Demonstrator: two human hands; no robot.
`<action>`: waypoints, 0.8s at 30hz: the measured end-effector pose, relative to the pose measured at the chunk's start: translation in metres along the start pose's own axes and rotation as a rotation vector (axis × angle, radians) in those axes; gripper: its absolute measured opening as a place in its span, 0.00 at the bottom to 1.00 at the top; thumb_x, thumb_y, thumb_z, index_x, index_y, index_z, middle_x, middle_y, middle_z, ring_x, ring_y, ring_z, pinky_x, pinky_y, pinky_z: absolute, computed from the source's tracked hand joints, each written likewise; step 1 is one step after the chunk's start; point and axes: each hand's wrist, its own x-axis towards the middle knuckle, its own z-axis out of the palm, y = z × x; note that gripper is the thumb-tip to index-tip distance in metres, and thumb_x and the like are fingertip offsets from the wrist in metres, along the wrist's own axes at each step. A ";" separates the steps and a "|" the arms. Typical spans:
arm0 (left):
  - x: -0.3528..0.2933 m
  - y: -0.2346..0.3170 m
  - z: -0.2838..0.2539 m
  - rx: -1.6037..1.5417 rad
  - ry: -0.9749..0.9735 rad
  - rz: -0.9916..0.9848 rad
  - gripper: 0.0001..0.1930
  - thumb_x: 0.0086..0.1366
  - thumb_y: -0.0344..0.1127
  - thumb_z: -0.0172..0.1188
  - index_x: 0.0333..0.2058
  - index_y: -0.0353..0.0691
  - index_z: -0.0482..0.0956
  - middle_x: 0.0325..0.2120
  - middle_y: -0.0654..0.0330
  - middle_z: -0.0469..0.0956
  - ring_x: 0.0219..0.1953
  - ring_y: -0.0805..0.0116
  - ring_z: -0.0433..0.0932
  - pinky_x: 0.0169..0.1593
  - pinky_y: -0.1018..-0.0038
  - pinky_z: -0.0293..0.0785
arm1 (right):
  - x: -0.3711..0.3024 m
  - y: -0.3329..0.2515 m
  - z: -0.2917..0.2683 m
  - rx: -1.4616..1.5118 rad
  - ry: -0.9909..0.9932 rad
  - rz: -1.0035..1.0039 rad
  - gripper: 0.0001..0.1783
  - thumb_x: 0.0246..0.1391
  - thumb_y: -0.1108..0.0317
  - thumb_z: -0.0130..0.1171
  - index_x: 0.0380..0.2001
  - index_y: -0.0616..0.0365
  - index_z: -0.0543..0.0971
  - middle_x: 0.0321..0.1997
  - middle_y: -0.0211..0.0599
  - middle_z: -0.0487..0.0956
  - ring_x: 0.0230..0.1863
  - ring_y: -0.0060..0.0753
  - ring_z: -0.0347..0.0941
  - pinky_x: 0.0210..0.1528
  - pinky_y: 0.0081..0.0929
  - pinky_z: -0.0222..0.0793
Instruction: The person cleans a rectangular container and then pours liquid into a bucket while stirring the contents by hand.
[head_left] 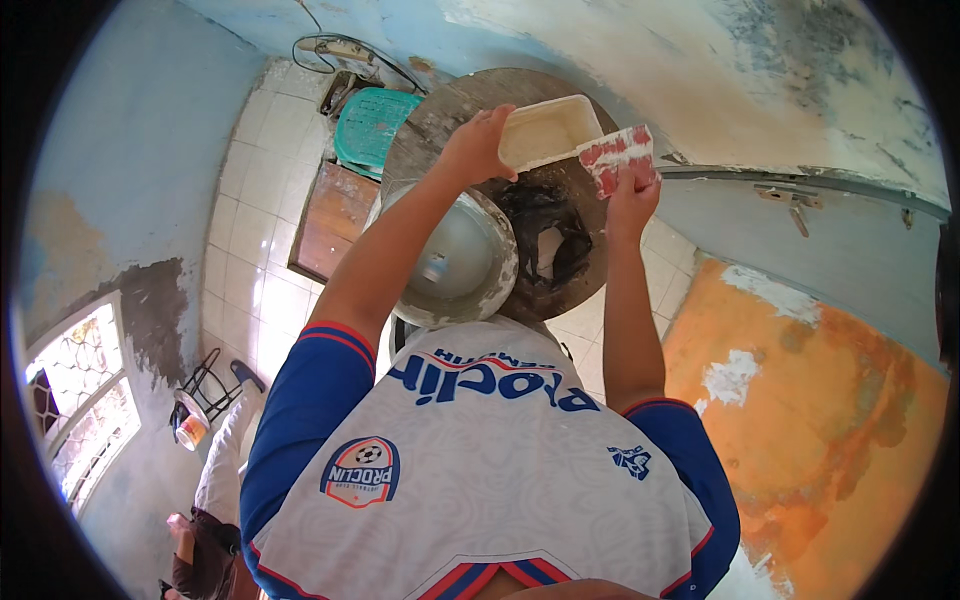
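Observation:
My left hand (482, 148) grips the left end of a shallow cream rectangular tub (520, 157), which is tilted over the round table. In my right hand (632, 205) is a flat red putty spreader (605, 172) smeared with white paste, close to the tub's right end. Pale residue coats the inside of the tub; how much paste is in it I cannot tell. Below my left forearm stands a bucket (503, 262) with a crusted rim, holding cloudy liquid. A crumpled black plastic bag (572, 240) lies open beside it, with something pale inside.
The round wooden table (420, 140) stands against the patchy wall. To its left are a green plastic stool (372, 125) and a low brown wooden piece (330, 222) on the tiled floor. A grey door (730, 205) is at the right. Another person (215, 535) sits at lower left.

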 end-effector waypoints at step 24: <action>-0.003 -0.002 -0.002 -0.009 -0.021 -0.045 0.58 0.40 0.45 0.87 0.69 0.42 0.63 0.64 0.47 0.73 0.66 0.45 0.73 0.66 0.55 0.73 | 0.038 -0.034 0.043 -0.508 -0.083 -0.072 0.12 0.61 0.63 0.59 0.39 0.62 0.77 0.31 0.49 0.85 0.35 0.52 0.85 0.38 0.45 0.78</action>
